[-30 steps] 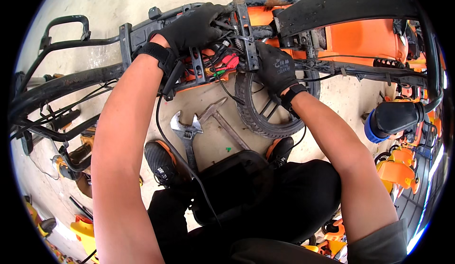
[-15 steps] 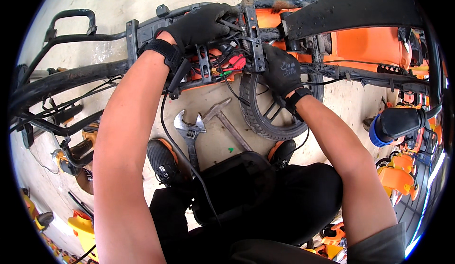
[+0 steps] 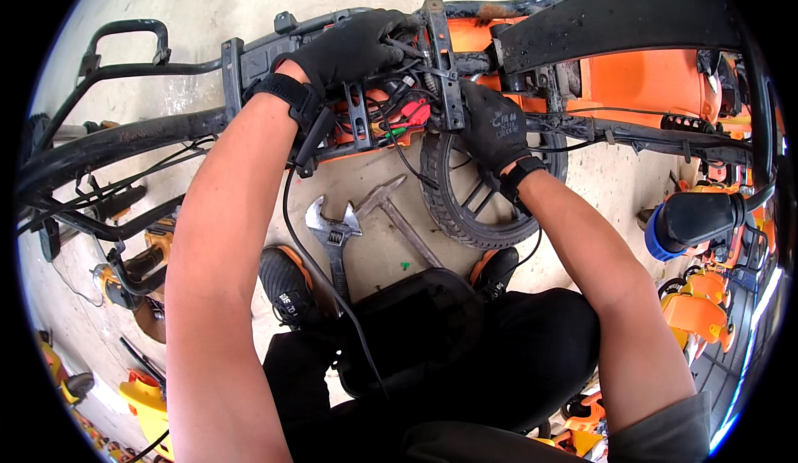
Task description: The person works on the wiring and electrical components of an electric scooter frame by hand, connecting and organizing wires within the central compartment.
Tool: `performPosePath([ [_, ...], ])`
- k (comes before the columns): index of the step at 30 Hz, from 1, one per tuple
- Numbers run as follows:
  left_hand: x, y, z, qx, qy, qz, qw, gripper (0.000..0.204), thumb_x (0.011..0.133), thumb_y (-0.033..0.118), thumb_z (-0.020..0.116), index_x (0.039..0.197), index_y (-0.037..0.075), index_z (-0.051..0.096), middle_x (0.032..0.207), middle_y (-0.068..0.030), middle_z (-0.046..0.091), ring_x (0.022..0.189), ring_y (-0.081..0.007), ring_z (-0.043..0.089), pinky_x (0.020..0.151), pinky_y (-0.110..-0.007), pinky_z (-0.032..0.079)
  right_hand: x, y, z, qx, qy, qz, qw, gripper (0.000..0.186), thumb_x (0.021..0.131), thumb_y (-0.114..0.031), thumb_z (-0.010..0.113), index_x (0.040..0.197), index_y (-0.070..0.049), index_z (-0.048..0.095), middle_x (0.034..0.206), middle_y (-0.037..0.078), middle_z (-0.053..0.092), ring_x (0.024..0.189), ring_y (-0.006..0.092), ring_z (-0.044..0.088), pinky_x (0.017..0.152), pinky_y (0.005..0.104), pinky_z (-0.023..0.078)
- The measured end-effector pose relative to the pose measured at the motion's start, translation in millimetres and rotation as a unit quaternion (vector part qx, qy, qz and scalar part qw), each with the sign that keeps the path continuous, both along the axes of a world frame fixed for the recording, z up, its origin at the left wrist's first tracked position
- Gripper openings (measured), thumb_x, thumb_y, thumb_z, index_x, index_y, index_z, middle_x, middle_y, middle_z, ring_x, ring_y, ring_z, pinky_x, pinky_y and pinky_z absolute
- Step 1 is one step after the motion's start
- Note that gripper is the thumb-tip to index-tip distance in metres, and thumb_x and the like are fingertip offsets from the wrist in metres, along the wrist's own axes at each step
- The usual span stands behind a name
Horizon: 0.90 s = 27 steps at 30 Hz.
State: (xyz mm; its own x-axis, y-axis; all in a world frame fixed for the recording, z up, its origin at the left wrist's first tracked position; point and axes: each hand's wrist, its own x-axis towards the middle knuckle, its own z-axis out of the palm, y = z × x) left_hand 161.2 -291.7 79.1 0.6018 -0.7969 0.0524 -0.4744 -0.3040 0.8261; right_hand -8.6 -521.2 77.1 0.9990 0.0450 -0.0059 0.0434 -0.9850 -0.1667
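The wiring bundle (image 3: 407,85), with one red connector (image 3: 416,113) in it, is located inside the black scooter-like frame (image 3: 125,133), at the upper middle of the view. It is flanked by two perforated brackets: one beside the right hand (image 3: 496,126), the longer one (image 3: 450,89), and a shorter one (image 3: 358,101) to the left. The left hand (image 3: 357,43) is placed over the bundle; its fingers are bent together near the dark wires, but whether anything is gripped cannot be told. The right hand is set against the right edge of the longer bracket; its fingertips are hidden, so its grip also cannot be told. Both hands are covered by black gloves, two in number.

Compared with one second ago, the scene has been shifted slightly to the right in the view, while almost the same places are kept by both hands. By this, it may be judged that the work is still concentrated at the wiring, without visible advance.

Further out, one wheel (image 3: 440,184) is seen below the frame. On the floor (image 3: 378,268), one adjustable wrench (image 3: 336,255) and one hammer (image 3: 407,232) are laid near two shoes (image 3: 285,284).
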Motion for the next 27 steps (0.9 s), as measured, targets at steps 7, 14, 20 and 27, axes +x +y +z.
performPosePath([
  [7, 0.2, 1.0, -3.3, 0.006, -0.002, 0.009, 1.000, 0.053, 0.092, 0.010, 0.064, 0.143, 0.005, 0.054, 0.122, -0.0166, 0.066, 0.110, -0.0254, 0.064, 0.100, -0.037, 0.049, 0.1, 3.0, 3.8, 0.006, 0.004, -0.002, 1.000, 0.050, 0.084, -0.027, 0.072, 0.129, -0.008, 0.061, 0.112, 0.016, 0.070, 0.101, 0.0354, 0.068, 0.086, 0.0462, 0.054],
  [14, -2.0, 0.2, 0.4, -0.005, 0.024, 0.003, 1.000, 0.051, 0.092, 0.008, 0.064, 0.142, 0.006, 0.055, 0.120, -0.0161, 0.066, 0.107, -0.0261, 0.064, 0.097, -0.038, 0.050, -2.2, 2.2, 2.0, -0.010, -0.045, 0.022, 0.999, 0.043, 0.090, -0.030, 0.066, 0.127, -0.008, 0.062, 0.102, 0.015, 0.071, 0.093, 0.0334, 0.070, 0.080, 0.0458, 0.054],
  [20, 2.0, 0.1, -13.7, 0.003, -0.025, 0.024, 0.999, 0.049, 0.089, 0.010, 0.063, 0.137, 0.002, 0.056, 0.125, -0.0233, 0.066, 0.115, -0.0369, 0.065, 0.098, -0.042, 0.051, -1.3, 3.0, 0.2, -0.011, -0.043, 0.014, 0.999, 0.040, 0.090, -0.027, 0.065, 0.126, -0.009, 0.062, 0.100, 0.016, 0.071, 0.092, 0.0335, 0.070, 0.079, 0.0465, 0.055],
  [27, 0.3, -0.7, -16.9, -0.011, -0.020, 0.024, 0.999, 0.049, 0.090, 0.015, 0.064, 0.137, 0.004, 0.056, 0.125, -0.0236, 0.065, 0.115, -0.0379, 0.064, 0.098, -0.043, 0.050, -0.2, 3.4, 3.8, 0.000, -0.024, 0.015, 1.000, 0.043, 0.086, -0.026, 0.070, 0.124, -0.009, 0.062, 0.099, 0.015, 0.071, 0.093, 0.0340, 0.070, 0.079, 0.0463, 0.054],
])
